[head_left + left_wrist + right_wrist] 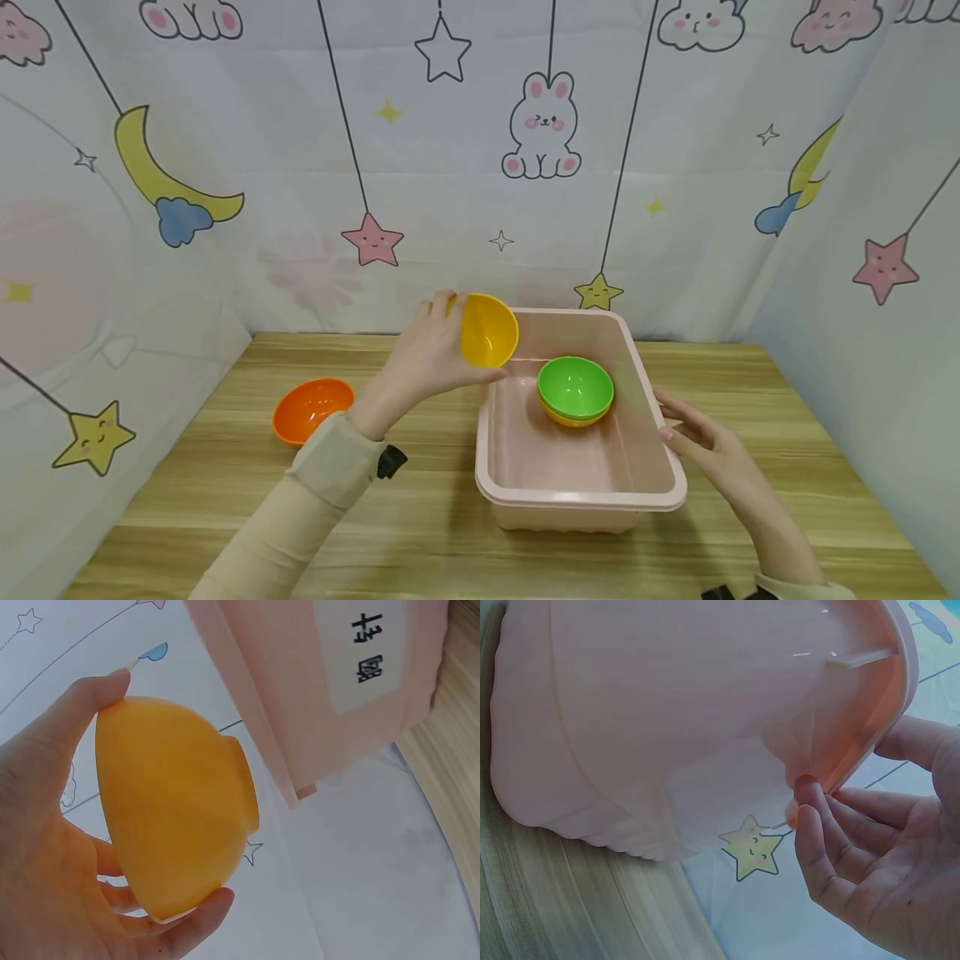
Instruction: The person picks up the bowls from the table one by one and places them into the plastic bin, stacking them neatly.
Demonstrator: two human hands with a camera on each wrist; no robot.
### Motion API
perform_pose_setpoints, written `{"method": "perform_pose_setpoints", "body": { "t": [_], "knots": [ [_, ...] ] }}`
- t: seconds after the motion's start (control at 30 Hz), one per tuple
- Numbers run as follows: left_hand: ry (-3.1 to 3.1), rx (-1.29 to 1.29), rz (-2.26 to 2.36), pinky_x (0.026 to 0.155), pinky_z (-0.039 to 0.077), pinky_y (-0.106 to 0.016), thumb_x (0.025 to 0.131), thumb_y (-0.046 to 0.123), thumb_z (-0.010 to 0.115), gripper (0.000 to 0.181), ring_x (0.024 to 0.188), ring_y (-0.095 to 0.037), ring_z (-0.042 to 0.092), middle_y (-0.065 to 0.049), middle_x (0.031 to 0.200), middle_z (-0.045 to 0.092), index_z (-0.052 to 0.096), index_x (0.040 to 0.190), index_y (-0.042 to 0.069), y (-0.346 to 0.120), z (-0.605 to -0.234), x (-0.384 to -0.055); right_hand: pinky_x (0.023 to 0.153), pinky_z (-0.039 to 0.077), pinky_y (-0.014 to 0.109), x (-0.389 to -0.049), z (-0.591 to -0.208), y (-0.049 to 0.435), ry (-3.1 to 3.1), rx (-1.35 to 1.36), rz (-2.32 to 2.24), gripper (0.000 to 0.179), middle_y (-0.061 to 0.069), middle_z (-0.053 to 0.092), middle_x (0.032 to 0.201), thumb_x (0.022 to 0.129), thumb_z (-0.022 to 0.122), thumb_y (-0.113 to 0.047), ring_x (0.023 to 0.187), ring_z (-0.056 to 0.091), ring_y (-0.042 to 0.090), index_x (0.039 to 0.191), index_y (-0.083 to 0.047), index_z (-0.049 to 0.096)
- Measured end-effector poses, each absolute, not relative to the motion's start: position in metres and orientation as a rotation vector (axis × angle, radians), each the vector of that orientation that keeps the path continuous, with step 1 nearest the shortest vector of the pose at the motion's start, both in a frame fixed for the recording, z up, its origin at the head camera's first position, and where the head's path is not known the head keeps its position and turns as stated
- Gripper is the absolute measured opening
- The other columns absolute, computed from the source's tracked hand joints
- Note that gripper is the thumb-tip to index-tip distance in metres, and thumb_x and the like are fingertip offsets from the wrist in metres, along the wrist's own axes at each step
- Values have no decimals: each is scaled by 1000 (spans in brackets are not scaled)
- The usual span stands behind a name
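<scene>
My left hand (427, 350) grips a yellow bowl (492, 329) by its rim, thumb on one side and fingers on the other. The bowl is tipped on its side above the left edge of a pink plastic basin (581, 499). In the left wrist view, the bowl's base points toward the basin wall. My right hand (705, 446) holds the basin's right rim, fingertips tucked beneath the lip. Inside the basin, a green bowl (575, 387) is nested in another yellow bowl (575, 420), mostly hidden beneath it.
An orange bowl (311, 410) sits on the wooden table (405, 525), left of the basin and partly behind the left forearm. A white label (367, 652) with black characters is on the basin's outer wall. A patterned cloth (450, 167) hangs behind and along both sides.
</scene>
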State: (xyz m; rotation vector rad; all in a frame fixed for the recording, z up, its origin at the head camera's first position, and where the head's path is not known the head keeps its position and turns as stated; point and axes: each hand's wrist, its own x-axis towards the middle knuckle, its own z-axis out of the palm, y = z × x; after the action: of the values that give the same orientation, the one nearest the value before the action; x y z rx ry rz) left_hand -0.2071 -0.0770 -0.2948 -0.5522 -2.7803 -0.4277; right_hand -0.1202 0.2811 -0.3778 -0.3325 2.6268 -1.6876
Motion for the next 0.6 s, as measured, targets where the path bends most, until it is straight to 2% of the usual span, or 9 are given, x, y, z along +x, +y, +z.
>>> {"method": "perform_pose_setpoints", "body": {
  "t": [0.2,0.43,0.6],
  "knots": [
    [-2764,-596,-442,97,48,-48,61,68,76,111,117,-37,47,-19,138,43,39,141,1,-67,-288,-205,84,50,16,-120,-378,281,2629,-344,-1694,52,-21,56,127,99,53,-19,103,62,1,148,-11,37],
    [-2782,-638,-437,88,54,-49,61,70,76,113,118,-34,48,-17,140,42,37,143,2,-53,-284,-205,84,49,16,-121,-378,282,2627,-331,-1681,52,-19,55,128,99,53,-21,103,62,2,149,-14,37],
    [-2811,-670,-430,89,54,-49,62,69,75,113,122,-34,46,-16,143,40,35,144,3,-42,-280,-205,84,49,17,-121,-378,282,2628,-337,-1683,52,-19,55,128,99,53,-21,101,62,0,148,-13,37]
  ]
}}
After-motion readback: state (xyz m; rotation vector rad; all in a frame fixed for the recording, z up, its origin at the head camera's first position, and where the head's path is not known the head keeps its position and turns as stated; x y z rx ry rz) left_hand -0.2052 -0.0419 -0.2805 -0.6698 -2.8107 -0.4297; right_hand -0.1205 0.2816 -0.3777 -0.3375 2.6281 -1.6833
